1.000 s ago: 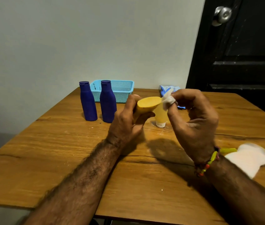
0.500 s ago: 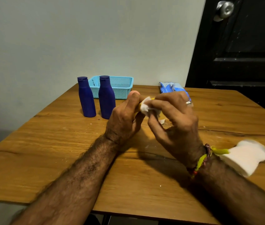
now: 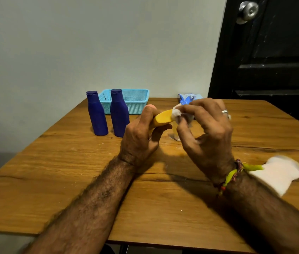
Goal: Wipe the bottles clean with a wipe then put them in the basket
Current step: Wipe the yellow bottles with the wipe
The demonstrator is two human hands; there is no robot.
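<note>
Yellow bottle (image 3: 162, 118) sits gripped in the left hand (image 3: 141, 136); the right hand (image 3: 206, 129) pinches a white wipe (image 3: 177, 113) against its end.

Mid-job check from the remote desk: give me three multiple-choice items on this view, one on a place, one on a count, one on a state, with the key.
1. Where do the blue bottles stand?
A. inside the basket
B. on the table in front of the basket
C. beside the door

2. How many blue bottles show?
A. one
B. two
C. four

3. What is the right hand doing?
A. resting flat on the table
B. pressing a wipe to the yellow bottle
C. lifting the basket

Key: 1 B, both stand upright on the table before the basket. 2 B, two dark blue bottles side by side. 3 B, the right hand pinches the wipe against the yellow bottle, which the left hand grips.
</note>
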